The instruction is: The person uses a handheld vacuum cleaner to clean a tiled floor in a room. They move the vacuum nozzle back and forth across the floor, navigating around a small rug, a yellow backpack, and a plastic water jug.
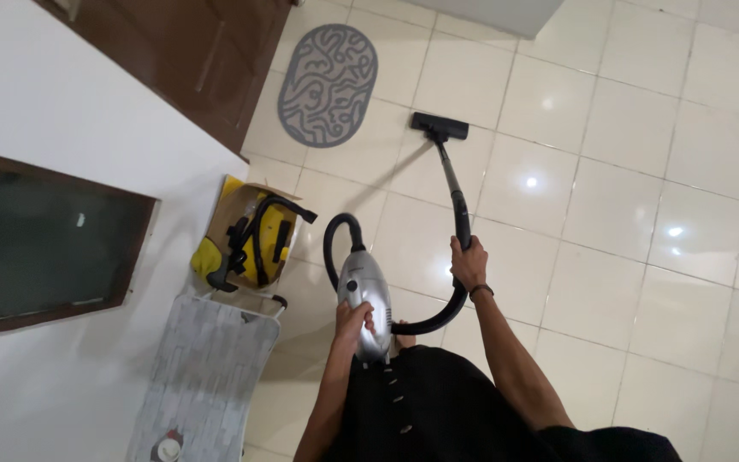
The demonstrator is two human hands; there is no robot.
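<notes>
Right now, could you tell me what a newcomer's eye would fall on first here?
The silver vacuum cleaner at centre, carried by the left hand, while the right hand grips its black wand reaching across the shiny floor tiles. Beyond the brush head lies a grey oval mat.

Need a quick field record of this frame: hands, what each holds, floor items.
left hand: grips the silver handheld vacuum body
right hand: grips the black vacuum wand
black floor nozzle: flat on the cream glossy floor tiles
black hose: curves from body to wand
grey oval patterned mat: beyond the nozzle
yellow and black machine: by the white wall
</notes>
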